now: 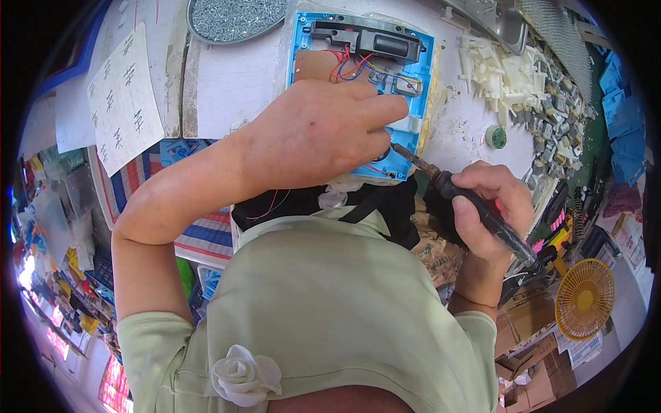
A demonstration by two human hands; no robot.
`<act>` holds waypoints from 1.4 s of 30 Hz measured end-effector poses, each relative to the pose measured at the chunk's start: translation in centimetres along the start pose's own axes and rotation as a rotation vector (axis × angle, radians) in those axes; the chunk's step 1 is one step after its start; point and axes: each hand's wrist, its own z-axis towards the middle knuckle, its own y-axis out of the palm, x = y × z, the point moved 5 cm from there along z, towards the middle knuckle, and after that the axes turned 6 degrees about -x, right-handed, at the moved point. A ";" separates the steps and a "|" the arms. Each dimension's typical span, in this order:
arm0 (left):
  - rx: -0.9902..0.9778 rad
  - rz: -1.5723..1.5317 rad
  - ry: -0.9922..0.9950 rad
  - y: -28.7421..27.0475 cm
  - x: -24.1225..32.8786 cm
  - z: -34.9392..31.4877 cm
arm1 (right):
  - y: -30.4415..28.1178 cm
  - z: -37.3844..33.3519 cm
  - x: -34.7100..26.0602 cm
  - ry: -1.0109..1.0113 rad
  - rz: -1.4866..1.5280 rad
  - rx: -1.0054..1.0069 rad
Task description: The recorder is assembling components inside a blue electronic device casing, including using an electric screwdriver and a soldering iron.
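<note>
A blue plastic housing (417, 122) lies in front of me, its inside facing up. It holds a black part (375, 45) along the far edge, a brown board (313, 65), and red, blue and yellow wires (344, 63). My left hand (320, 131) reaches across the housing with thumb and fingers closed together near its right side; whatever they pinch is hidden beneath them. My right hand (499, 196) grips the dark handle of a soldering iron (485, 213). The iron's tip points up and left, close to my left fingertips; I cannot tell whether it touches anything.
Right of the housing stand a small green round tin (495, 137), a heap of white plastic parts (499, 72) and a pile of small grey parts (561, 124). A round tray of metal screws (237, 19) is at the far left. A yellow fan (584, 300) sits lower right.
</note>
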 end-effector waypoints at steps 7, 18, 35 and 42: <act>0.020 -0.017 0.019 -0.3 -0.2 0.0 | -4.0 -4.3 -0.6 0.006 0.032 0.280; 0.061 0.004 0.005 -0.4 0.2 1.0 | -20.2 -25.1 -0.9 -0.048 -0.004 1.385; 0.090 -0.009 0.096 -0.7 -0.2 0.1 | -22.7 -23.7 8.5 0.015 0.475 1.417; 0.101 -0.019 0.081 -0.8 -0.5 -1.1 | -12.9 -16.1 7.0 0.052 0.662 1.105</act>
